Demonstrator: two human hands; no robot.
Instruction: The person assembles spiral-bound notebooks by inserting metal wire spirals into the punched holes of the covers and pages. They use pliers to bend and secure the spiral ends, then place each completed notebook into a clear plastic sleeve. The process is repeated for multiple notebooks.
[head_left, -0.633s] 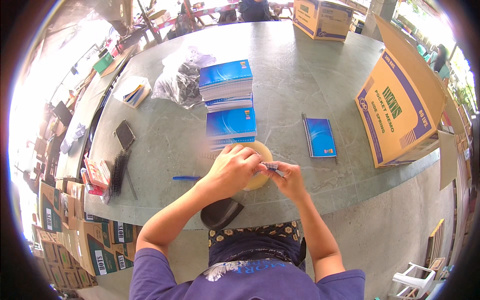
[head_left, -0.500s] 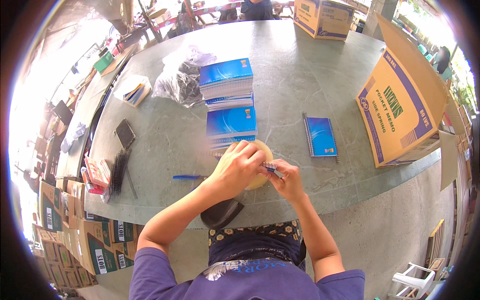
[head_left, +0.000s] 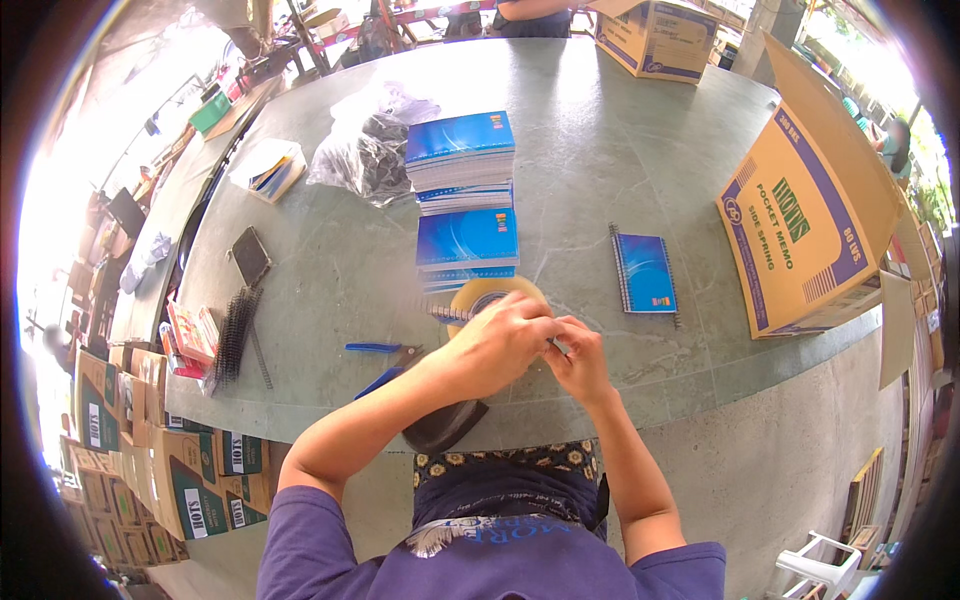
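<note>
Left grip (head_left: 503,342): I'm holding a wire spiral (head_left: 447,315).
Right grip (head_left: 577,358): I'm pinching its mostly hidden right end.
Blue notebooks (head_left: 466,238): lying stacked on my tabletop (head_left: 565,180).
Blue-handled pliers (head_left: 374,347): lying beside my left forearm (head_left: 388,410).

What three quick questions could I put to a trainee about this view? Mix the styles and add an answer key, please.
1. Multiple choice. What lies between the stacked blue notebooks and the large open carton?
a) a green bin
b) a single spiral notebook
c) a clear plastic bag

2. True or false. The fingertips of the left hand and the right hand are close together.

3. Fill in the blank. The plier-like tool near the left forearm has ____ handles.

Key: 1. b; 2. true; 3. blue.
</note>
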